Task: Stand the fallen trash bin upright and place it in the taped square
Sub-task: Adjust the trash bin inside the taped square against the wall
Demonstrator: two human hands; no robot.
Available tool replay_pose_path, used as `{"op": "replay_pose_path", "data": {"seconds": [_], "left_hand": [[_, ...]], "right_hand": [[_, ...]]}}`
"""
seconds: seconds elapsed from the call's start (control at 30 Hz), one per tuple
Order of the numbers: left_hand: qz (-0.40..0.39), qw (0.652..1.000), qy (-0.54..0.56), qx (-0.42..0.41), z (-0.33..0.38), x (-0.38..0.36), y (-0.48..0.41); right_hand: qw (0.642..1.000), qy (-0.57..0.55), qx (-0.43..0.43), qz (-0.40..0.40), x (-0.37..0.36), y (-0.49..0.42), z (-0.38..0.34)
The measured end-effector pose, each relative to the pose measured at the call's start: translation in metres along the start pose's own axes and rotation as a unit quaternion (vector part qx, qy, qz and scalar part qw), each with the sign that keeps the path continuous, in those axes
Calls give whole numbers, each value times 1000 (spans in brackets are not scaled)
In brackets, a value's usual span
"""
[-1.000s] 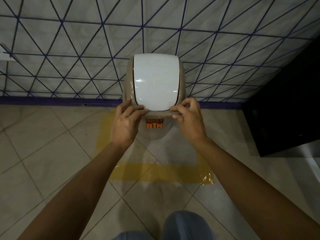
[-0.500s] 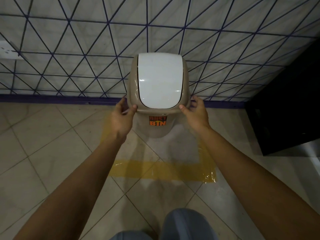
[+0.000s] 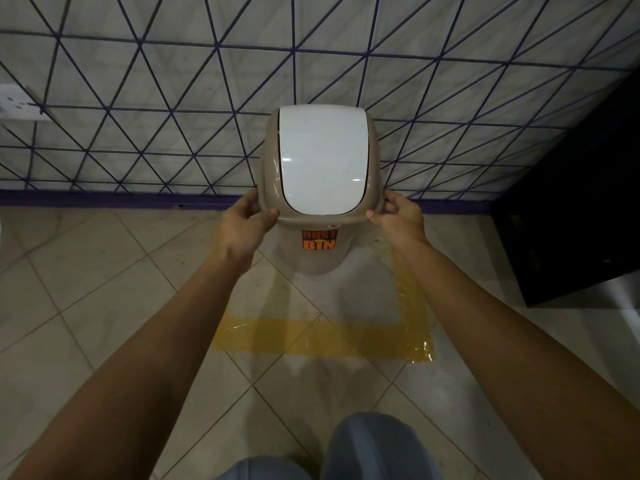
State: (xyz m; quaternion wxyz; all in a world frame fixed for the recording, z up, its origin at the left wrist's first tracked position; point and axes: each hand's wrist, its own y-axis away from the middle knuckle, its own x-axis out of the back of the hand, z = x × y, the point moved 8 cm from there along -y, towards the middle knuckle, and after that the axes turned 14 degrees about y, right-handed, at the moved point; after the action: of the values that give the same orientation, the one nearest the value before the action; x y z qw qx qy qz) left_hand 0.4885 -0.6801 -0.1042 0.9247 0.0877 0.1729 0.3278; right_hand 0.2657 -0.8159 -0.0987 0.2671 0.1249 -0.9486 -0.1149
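Observation:
The beige trash bin [image 3: 320, 258] stands upright with its white swing lid [image 3: 323, 157] facing up and an orange "DUST BIN" sticker on its front. It stands inside the yellow taped square [image 3: 322, 341] on the floor, close to the wall. My left hand [image 3: 244, 225] grips the left side of the lid rim, thumb on top. At the rim's right side my right hand [image 3: 398, 220] holds on the same way. The bin and my arms hide the far side of the tape.
A tiled wall with a dark blue triangle pattern [image 3: 138, 116] rises right behind the bin. A black cabinet [image 3: 575, 209] stands at the right, close to the square. A white wall socket [image 3: 17, 103] sits at the far left. My knees [image 3: 374, 448] show at the bottom.
Both hands slid from the front edge of the lid outward to its left and right sides. The bin stays upright in about the same spot.

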Motion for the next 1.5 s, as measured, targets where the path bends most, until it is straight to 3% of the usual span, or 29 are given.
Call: {"op": "replay_pose_path", "data": {"seconds": [0.3, 0.5, 0.63, 0.9, 1.13, 1.5], "left_hand": [[10, 999, -32, -15, -2, 1, -2], [18, 969, -221, -106, 11, -6, 0], [8, 940, -288, -181, 22, -15, 10], [12, 923, -324, -208, 26, -22, 13], [12, 931, -306, -198, 26, -19, 8], [50, 918, -323, -226, 31, -22, 26]], "right_hand": [[999, 22, 33, 7, 6, 0, -1], [972, 162, 164, 50, 9, 15, -22], [959, 201, 195, 42, 1, 19, -33], [957, 216, 184, 53, -2, 16, -34], [958, 213, 184, 50, -4, 16, -34], [951, 238, 193, 49, -3, 24, -39]]}}
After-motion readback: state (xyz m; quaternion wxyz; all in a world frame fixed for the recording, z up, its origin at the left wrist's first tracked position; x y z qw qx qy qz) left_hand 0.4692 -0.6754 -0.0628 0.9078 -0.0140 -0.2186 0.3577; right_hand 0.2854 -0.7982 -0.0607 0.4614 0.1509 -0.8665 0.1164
